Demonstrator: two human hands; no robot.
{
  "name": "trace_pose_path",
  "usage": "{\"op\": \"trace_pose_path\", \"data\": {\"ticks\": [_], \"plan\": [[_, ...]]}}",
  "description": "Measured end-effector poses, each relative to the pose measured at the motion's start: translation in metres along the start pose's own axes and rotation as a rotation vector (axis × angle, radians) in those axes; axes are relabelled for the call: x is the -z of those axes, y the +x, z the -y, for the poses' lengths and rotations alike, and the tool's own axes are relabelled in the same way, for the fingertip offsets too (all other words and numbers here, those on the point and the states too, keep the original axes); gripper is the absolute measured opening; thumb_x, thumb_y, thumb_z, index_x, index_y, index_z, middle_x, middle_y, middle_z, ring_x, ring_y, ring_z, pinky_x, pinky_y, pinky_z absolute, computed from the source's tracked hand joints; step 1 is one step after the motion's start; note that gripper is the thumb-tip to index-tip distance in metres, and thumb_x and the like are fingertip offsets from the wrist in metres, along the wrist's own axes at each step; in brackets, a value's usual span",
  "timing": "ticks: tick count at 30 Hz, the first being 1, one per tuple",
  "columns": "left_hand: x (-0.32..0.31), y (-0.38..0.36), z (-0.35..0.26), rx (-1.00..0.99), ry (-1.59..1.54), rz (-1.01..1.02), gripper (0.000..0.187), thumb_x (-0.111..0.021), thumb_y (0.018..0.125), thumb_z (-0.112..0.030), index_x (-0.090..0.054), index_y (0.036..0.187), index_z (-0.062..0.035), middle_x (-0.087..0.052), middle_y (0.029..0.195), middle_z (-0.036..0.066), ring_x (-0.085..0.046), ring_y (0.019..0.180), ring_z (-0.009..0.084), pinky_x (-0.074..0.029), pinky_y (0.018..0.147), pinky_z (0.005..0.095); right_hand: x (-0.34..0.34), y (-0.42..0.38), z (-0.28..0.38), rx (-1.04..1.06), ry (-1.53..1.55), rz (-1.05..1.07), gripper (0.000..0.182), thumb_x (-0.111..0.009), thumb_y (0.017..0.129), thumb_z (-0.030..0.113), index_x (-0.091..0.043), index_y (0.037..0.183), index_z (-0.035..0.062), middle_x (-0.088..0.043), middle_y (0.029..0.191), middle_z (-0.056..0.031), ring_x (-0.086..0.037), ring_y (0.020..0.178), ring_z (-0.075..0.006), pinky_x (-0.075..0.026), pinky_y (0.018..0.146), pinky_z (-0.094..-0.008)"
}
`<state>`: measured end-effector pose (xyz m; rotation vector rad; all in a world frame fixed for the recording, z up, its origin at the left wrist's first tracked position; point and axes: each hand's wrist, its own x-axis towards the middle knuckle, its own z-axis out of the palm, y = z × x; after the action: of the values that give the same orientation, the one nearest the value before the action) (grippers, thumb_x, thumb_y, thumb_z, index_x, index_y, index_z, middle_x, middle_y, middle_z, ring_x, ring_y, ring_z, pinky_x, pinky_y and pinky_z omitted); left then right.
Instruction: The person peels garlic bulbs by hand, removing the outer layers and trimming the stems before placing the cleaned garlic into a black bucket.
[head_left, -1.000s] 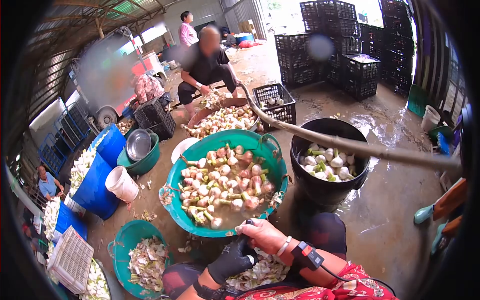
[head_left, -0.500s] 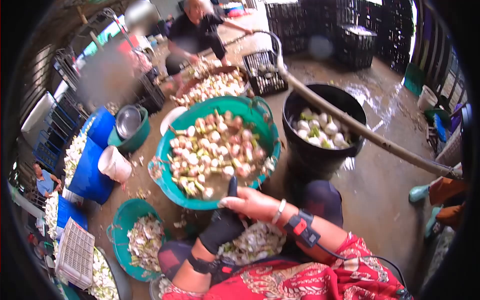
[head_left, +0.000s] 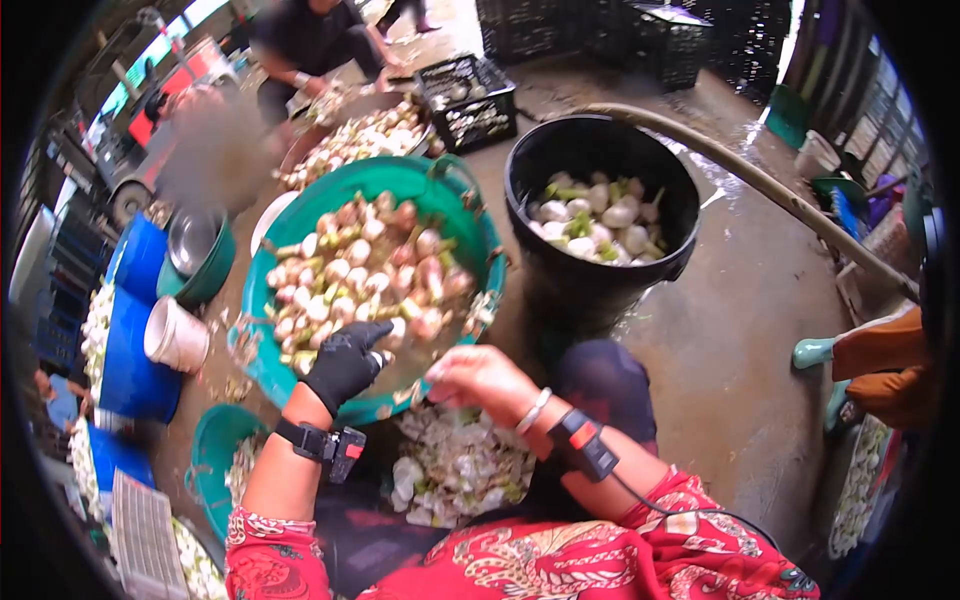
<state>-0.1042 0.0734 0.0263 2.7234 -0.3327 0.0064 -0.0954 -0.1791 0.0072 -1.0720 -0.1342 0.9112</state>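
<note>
My left hand (head_left: 347, 368), in a black glove, reaches over the near rim of a green tub (head_left: 262, 345). Its finger and thumb point right, apart, close to the garlic bulbs (head_left: 345, 275) heaped in the tub's brownish water. No bulb is plainly held in it. My bare right hand (head_left: 488, 382) hovers just right of it, near the rim and above a pile of garlic peelings (head_left: 465, 465) between my knees. Its fingers are drawn together and slightly blurred; whatever they may pinch is too small to name.
A black bucket (head_left: 600, 265) holding whiter garlic bulbs stands at right, with a hose (head_left: 745, 165) beyond it. Behind the tub, a person (head_left: 315, 50) crouches by another garlic heap and a black crate (head_left: 465, 100). Blue tubs (head_left: 145, 345) and a white bucket (head_left: 178, 335) stand left.
My hands, together at the tub's near rim before, have parted. The left moved up and left toward the bulbs; the right stays near the rim. The view has shifted right and down.
</note>
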Motion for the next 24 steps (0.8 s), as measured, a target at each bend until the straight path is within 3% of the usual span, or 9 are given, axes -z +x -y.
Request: {"op": "trace_pose_path", "data": {"ticks": [4,6,9,14,16,19,21,22,24], "plan": [[-0.023,0.064,0.006,-0.024,0.346,0.316,0.057,-0.068,0.073,-0.025,-0.056,0.128,-0.0197,-0.053,0.131,0.013,-0.047,0.123,0.0309,-0.035,0.105,0.0446,0.001,0.014,-0.019,0.131,-0.036,0.086,0.007,-0.064,0.082,0.013,-0.067,0.081,0.0067,-0.059,0.067,0.0031,-0.052,0.059,-0.0050,-0.042,0.052,-0.0209],[-0.032,0.085,0.008,-0.027,0.449,0.402,0.067,-0.072,0.069,-0.026,-0.052,0.132,-0.0223,-0.048,0.137,0.013,-0.041,0.129,0.0314,-0.032,0.107,0.0459,-0.008,0.000,0.005,0.049,-0.121,0.073,0.010,-0.059,0.083,0.008,-0.067,0.087,0.0048,-0.058,0.066,0.0031,-0.052,0.059,-0.0046,-0.042,0.053,-0.0219],[-0.044,0.097,0.017,0.012,0.491,0.507,0.063,-0.075,0.065,-0.029,-0.057,0.125,-0.0218,-0.052,0.131,0.010,-0.044,0.125,0.0302,-0.035,0.104,0.0438,-0.005,0.002,0.006,0.142,-0.150,0.116,0.019,-0.061,0.085,0.009,-0.066,0.103,0.0030,-0.062,0.076,0.0005,-0.055,0.068,-0.0048,-0.047,0.062,-0.0229],[-0.061,0.092,0.032,0.107,0.597,0.602,0.043,-0.070,0.067,-0.024,-0.066,0.110,-0.0183,-0.064,0.111,0.011,-0.058,0.107,0.0305,-0.045,0.090,0.0458,-0.004,0.010,0.000,0.225,-0.135,0.084,0.020,-0.061,0.085,0.010,-0.065,0.103,0.0020,-0.063,0.083,-0.0017,-0.056,0.074,-0.0062,-0.047,0.066,-0.0241],[-0.059,0.081,0.038,-0.036,0.431,0.383,0.041,-0.068,0.068,-0.023,-0.067,0.109,-0.0162,-0.067,0.104,0.012,-0.062,0.099,0.0304,-0.047,0.087,0.0445,-0.003,0.009,0.000,0.222,-0.181,-0.020,0.019,-0.061,0.085,0.010,-0.065,0.102,0.0016,-0.063,0.082,-0.0015,-0.056,0.074,-0.0061,-0.048,0.066,-0.0239],[-0.033,0.069,0.023,0.092,0.191,0.374,0.037,-0.071,0.072,-0.017,-0.067,0.108,-0.0101,-0.068,0.104,0.014,-0.064,0.097,0.0264,-0.049,0.086,0.0367,-0.003,0.008,0.003,0.211,-0.081,-0.125,0.017,-0.062,0.083,0.007,-0.066,0.099,0.0032,-0.063,0.081,0.0004,-0.056,0.072,-0.0066,-0.048,0.066,-0.0239],[-0.022,0.053,0.023,0.206,-0.172,0.218,0.035,-0.073,0.072,-0.020,-0.069,0.105,-0.0067,-0.069,0.097,0.014,-0.066,0.088,0.0255,-0.051,0.082,0.0344,-0.002,0.011,0.004,0.435,-0.007,-0.169,0.032,-0.063,0.079,0.001,-0.062,0.111,0.0056,-0.063,0.097,-0.0008,-0.058,0.084,-0.0088,-0.050,0.072,-0.0243],[-0.011,0.042,0.014,0.301,-0.412,0.146,0.035,-0.075,0.073,-0.015,-0.068,0.105,-0.0029,-0.070,0.097,0.010,-0.065,0.087,0.0168,-0.050,0.082,0.0313,-0.001,0.014,0.001,0.518,0.052,-0.167,0.041,-0.063,0.077,-0.001,-0.060,0.117,0.0066,-0.061,0.107,-0.0026,-0.057,0.092,-0.0100,-0.051,0.074,-0.0249],[0.020,0.021,-0.020,0.414,-0.694,0.090,0.035,-0.074,0.077,-0.013,-0.065,0.108,0.0014,-0.069,0.097,0.006,-0.063,0.087,0.0127,-0.050,0.080,0.0283,-0.005,0.005,0.013,0.647,-0.453,-0.266,0.066,-0.065,0.073,-0.001,-0.046,0.135,0.0110,-0.049,0.129,-0.0047,-0.053,0.107,-0.0139,-0.052,0.080,-0.0288]]}}
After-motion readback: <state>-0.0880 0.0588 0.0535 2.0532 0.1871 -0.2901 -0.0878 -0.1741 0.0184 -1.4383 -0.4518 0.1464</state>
